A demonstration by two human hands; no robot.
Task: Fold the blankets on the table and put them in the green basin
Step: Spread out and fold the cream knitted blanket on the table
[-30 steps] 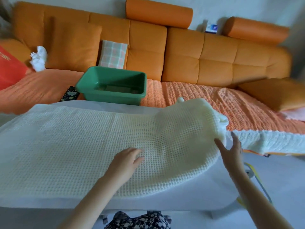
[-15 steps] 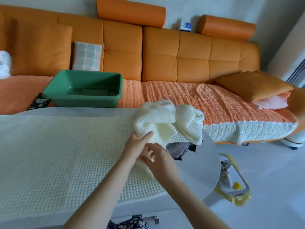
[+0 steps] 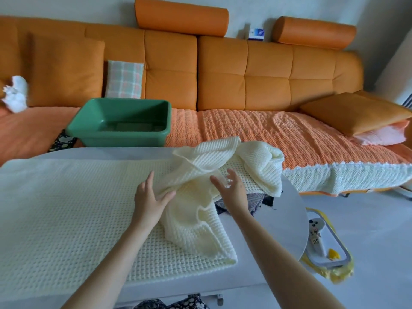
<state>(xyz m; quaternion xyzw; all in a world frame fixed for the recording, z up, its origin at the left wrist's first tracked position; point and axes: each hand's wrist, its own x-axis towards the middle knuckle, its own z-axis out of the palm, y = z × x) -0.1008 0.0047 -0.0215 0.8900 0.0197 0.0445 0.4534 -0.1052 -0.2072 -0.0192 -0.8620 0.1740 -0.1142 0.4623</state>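
Spread flat over the white table (image 3: 282, 221): cream waffle-knit blanket (image 3: 66, 208). Behind the table, on the sofa (image 3: 245, 70): green basin (image 3: 121, 139). Mid-table, left hand (image 3: 149, 202) splayed flat on the blanket. Right hand (image 3: 231, 191) wide, fingers spread at its bunched right end.

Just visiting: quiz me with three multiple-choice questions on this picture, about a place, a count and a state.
1. What does the green basin stand on? A a chair; B the sofa; C a shelf.
2. How many orange roll cushions top it? A one; B two; C four.
3. How are the left hand and right hand? A both open; B both fists; C gripping a cup.
1 B, it sits on the seat. 2 B, a second lies further right. 3 A, both spread fingers over the cream blanket.
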